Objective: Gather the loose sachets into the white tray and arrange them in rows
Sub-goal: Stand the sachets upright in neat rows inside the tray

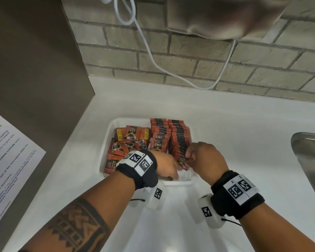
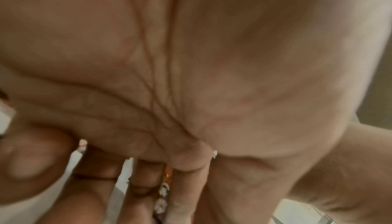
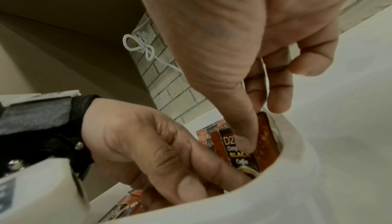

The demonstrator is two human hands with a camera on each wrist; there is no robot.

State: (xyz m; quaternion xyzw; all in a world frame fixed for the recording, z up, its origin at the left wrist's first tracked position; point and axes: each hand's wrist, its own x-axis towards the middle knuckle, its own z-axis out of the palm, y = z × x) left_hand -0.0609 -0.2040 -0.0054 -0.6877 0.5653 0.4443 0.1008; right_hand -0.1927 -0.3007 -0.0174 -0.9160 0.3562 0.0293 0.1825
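Observation:
A white tray (image 1: 129,120) on the counter holds red and black coffee sachets. Two upright rows stand in it, a right row (image 1: 180,137) and a middle row (image 1: 160,137). A loose pile (image 1: 127,144) lies flat on its left side. My right hand (image 1: 190,157) pinches the front sachet (image 3: 239,157) of the right row, thumb on its face and fingers behind it. My left hand (image 1: 175,170) reaches into the tray's near end, fingers curled. A sachet edge (image 2: 163,192) shows between its fingers, and its index finger touches the base of the front sachet.
A steel sink (image 1: 309,157) sits at the right edge of the white counter (image 1: 235,124). A brown panel with a printed sheet (image 1: 7,160) stands to the left. A white cable (image 1: 153,59) hangs on the brick wall behind.

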